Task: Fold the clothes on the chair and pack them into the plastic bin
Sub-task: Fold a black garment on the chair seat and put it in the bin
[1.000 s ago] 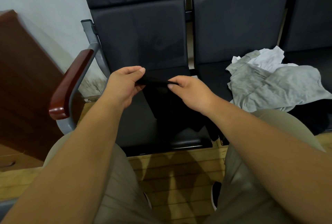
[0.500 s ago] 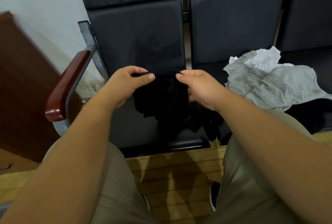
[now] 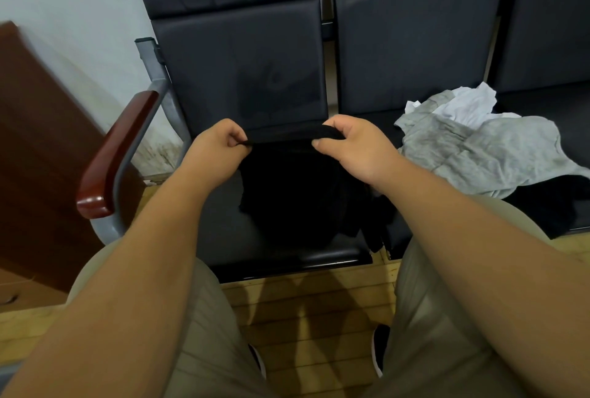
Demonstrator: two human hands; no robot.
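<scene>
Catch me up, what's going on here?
A person holds a black garment up by its top edge over the chair seat: the left grip pinches one end, the right grip curls round the other. The rest of it drapes onto the seat, not yet folded. A grey and white heap of clothes lies on the seats to the right. No bin is in view.

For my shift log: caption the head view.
Left hand and right hand grip the black garment over the chair seat; grey clothes lie beside it.
</scene>
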